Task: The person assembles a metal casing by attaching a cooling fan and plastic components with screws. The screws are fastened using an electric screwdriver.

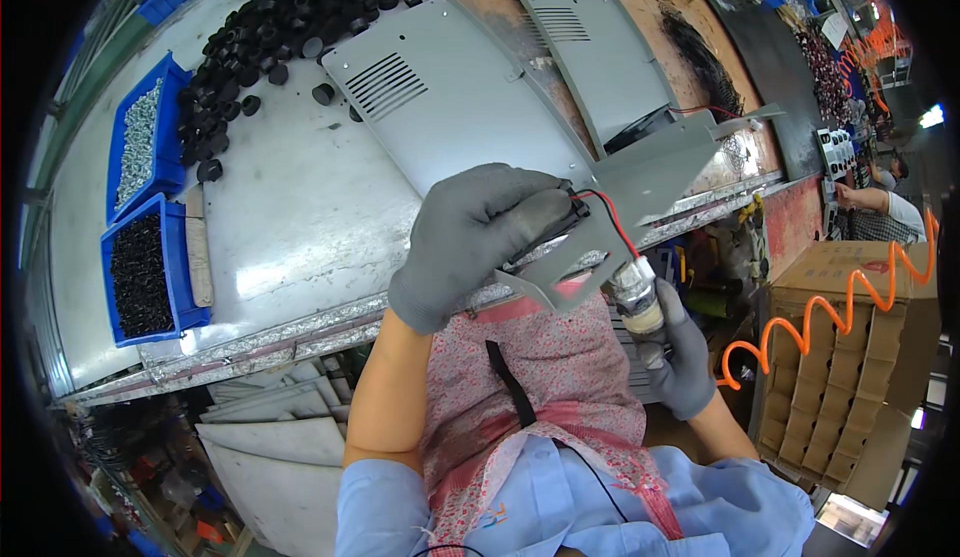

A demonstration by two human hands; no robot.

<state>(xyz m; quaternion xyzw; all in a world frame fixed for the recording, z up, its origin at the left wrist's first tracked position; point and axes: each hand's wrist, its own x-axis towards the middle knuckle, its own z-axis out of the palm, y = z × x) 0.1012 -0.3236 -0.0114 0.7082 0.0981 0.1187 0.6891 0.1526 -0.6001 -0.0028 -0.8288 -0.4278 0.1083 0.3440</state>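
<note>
My left hand point(475, 237), in a grey glove, is closed on a black part point(576, 205) with red and black wires. Glove and metal hide most of that part, so its kind cannot be made out. It sits against a bent grey sheet-metal panel point(655, 172), tilted over the bench's front edge. Below the panel, my gloved right hand point(685, 357) is wrapped round a power screwdriver point(637, 302), its body covered in pale tape and its upper end close to the panel. A flat grey vented panel point(450, 87) lies just beyond my left hand.
A second vented panel point(600, 67) lies behind. Black round caps point(270, 37) are heaped at the far left. Blue bins hold silver screws point(140, 142) and black screws point(142, 277). An orange coiled hose point(800, 322) hangs before a divided carton point(835, 387). Another person point(885, 207) sits far right.
</note>
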